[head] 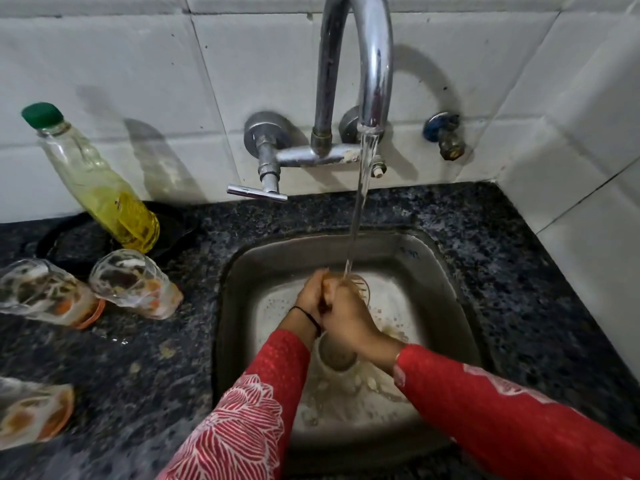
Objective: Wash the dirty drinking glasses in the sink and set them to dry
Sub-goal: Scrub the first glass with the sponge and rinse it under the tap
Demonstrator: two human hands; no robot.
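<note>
Both hands in the sink (239, 289) under the tap (375, 81) stream; right hand (346, 317) wraps the glass (362, 285), rim showing past the fingers, water hitting it; left hand (313, 296) curled against the right, can't tell what it grasps; second glass (337, 355) lies in the basin under the wrists; three smeared glasses (136, 284) on the counter (166, 358) at left, near the soap bottle (93, 181).

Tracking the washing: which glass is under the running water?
The held glass, between left hand and right hand beneath the tap; the sink glass and three counter glasses are not.
</note>
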